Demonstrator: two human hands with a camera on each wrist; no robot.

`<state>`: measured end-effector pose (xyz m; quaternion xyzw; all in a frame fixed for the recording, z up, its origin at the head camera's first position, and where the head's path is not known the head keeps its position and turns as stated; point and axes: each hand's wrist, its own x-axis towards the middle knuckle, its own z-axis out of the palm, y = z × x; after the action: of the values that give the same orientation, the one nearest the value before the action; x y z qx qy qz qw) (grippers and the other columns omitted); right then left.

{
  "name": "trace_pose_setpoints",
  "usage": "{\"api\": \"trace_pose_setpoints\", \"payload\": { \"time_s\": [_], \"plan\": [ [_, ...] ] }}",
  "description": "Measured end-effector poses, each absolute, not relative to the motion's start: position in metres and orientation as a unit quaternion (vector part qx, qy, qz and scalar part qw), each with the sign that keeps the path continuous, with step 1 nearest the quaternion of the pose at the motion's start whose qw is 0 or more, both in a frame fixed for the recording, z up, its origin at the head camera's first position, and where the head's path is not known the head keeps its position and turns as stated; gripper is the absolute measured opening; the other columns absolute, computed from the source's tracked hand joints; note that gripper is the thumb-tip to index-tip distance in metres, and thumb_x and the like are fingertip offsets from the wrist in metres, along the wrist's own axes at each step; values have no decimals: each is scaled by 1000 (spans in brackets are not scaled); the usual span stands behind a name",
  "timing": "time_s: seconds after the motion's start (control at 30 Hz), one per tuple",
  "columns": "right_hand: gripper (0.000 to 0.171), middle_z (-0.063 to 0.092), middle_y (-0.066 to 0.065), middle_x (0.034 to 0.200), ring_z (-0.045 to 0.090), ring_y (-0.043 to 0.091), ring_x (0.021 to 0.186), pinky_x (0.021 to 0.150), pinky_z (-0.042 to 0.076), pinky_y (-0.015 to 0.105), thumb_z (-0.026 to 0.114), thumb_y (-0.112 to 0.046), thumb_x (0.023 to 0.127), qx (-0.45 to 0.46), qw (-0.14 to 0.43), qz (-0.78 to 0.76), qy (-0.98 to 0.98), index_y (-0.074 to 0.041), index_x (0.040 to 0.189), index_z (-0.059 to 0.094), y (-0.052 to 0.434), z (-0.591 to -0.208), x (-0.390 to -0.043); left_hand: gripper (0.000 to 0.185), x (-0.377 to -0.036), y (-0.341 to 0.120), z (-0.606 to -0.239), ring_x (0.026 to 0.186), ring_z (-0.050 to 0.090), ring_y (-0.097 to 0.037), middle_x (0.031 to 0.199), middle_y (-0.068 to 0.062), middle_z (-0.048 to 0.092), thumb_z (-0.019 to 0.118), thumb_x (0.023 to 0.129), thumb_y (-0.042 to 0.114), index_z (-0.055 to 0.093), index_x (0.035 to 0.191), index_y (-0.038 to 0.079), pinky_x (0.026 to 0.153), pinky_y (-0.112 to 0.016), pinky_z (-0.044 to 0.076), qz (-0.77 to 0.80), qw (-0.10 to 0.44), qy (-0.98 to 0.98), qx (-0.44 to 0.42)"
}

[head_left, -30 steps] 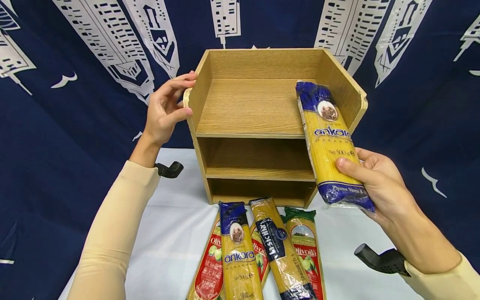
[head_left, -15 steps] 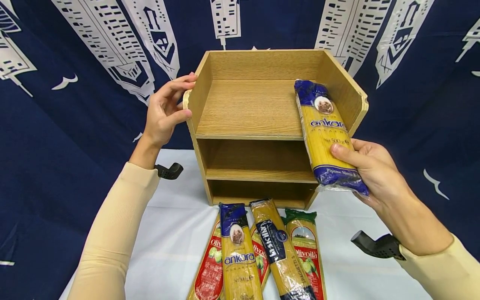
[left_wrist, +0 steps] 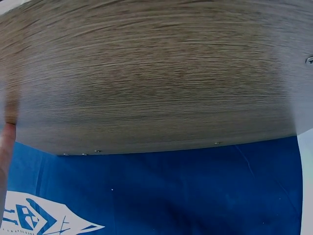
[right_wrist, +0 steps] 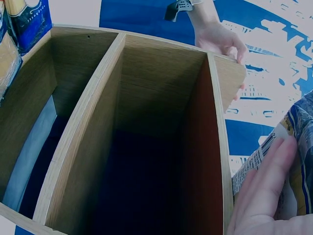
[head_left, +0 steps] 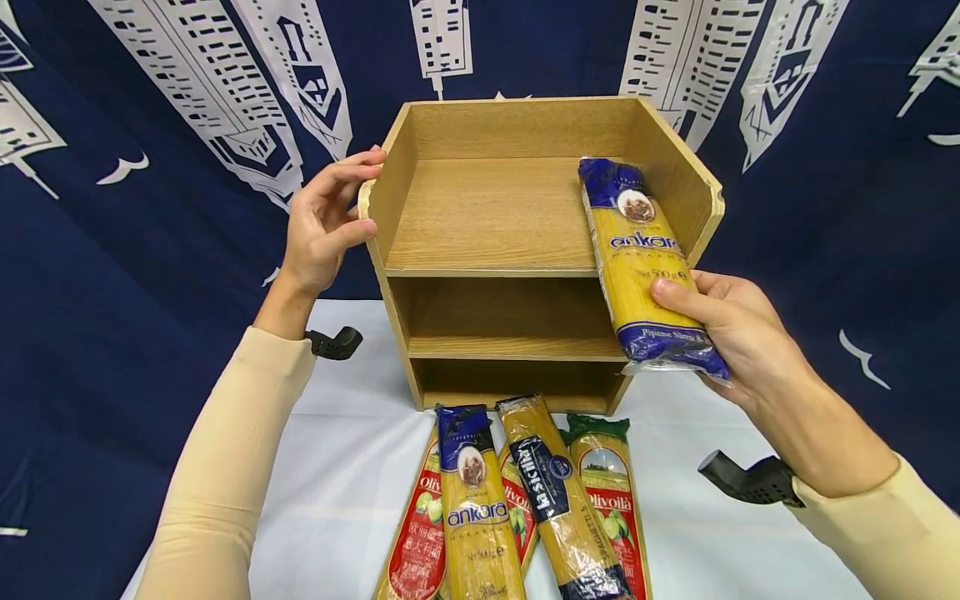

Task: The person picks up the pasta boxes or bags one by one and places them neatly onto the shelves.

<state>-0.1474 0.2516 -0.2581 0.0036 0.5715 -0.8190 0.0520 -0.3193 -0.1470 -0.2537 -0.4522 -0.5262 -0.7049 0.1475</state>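
Note:
My right hand (head_left: 738,333) grips the lower end of a yellow-and-blue Ankara spaghetti packet (head_left: 648,275), thumb on its front face. The packet's far end lies over the top level of the small wooden shelf unit (head_left: 495,212), beside its right side panel. In the right wrist view the fingers (right_wrist: 281,161) lie along the packet's underside. My left hand (head_left: 322,221) holds the upper front edge of the unit's left side panel (head_left: 396,179), thumb at the front. In the left wrist view one fingertip (left_wrist: 7,139) touches the panel's outer face (left_wrist: 156,83).
Several pasta packets lie before the unit on a white cloth (head_left: 330,467): an Ankara packet (head_left: 480,517), a La Sicilia packet (head_left: 558,508) and red-labelled Olivoilà packets (head_left: 611,492). The unit's middle level (head_left: 510,312) and bottom level (head_left: 517,379) face forward. A dark blue printed cloth (head_left: 150,275) hangs behind.
My right hand has carried the spaghetti packet up and slightly left, further over the top level. My left hand keeps its hold on the side panel. The head view has shifted slightly.

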Motion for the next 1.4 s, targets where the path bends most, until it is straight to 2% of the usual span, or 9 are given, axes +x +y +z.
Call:
{"api": "trace_pose_setpoints", "payload": {
  "time_s": [0.13,0.33,0.57,0.73,0.9,1.17,1.4],
  "plan": [
    [36,74,14,108,76,28,87,71,61,36,59,-14,102,-6,56,-812,581,1,133,46,253,-260,-144,45,-321,-147,-256,143,41,-36,140,-24,56,77,76,1,67,119,-6,106,-44,48,-697,154,-529,-459],
    [43,73,14,111,75,27,91,77,60,34,58,-12,103,-19,49,-808,586,3,138,37,255,-262,-139,45,-317,-145,-255,143,41,-34,139,-22,57,75,74,-4,67,117,-6,103,-42,49,-709,148,-524,-448],
    [43,72,11,112,75,24,91,78,60,31,59,-6,101,7,26,-821,571,-11,138,37,261,-264,-127,45,-316,-144,-254,143,41,-34,138,-23,57,75,73,-4,67,117,-7,106,-41,48,-712,149,-521,-447],
    [50,67,12,120,72,26,96,74,62,34,57,-1,101,-15,12,-817,576,-15,142,32,264,-267,-119,45,-315,-144,-254,143,40,-34,138,-23,57,71,72,-9,67,117,-7,105,-41,49,-715,146,-518,-446],
    [57,62,15,127,70,28,101,73,62,38,55,5,100,-68,-8,-800,596,-13,147,30,266,-272,-111,45,-314,-143,-253,143,40,-34,139,-22,57,70,73,-10,67,117,-7,105,-41,48,-714,146,-520,-446],
    [68,57,23,130,71,36,93,76,62,40,53,16,95,-152,-32,-748,646,-8,154,29,265,-274,-97,45,-315,-143,-254,143,40,-34,139,-22,57,70,73,-8,68,117,-6,106,-43,47,-709,152,-523,-448],
    [78,50,21,139,69,30,105,81,60,35,59,24,87,-170,-62,-710,681,-6,154,33,261,-278,-90,44,-314,-142,-254,142,41,-34,138,-23,57,71,73,-7,68,117,-7,109,-43,45,-712,154,-520,-446]
  ]
}}
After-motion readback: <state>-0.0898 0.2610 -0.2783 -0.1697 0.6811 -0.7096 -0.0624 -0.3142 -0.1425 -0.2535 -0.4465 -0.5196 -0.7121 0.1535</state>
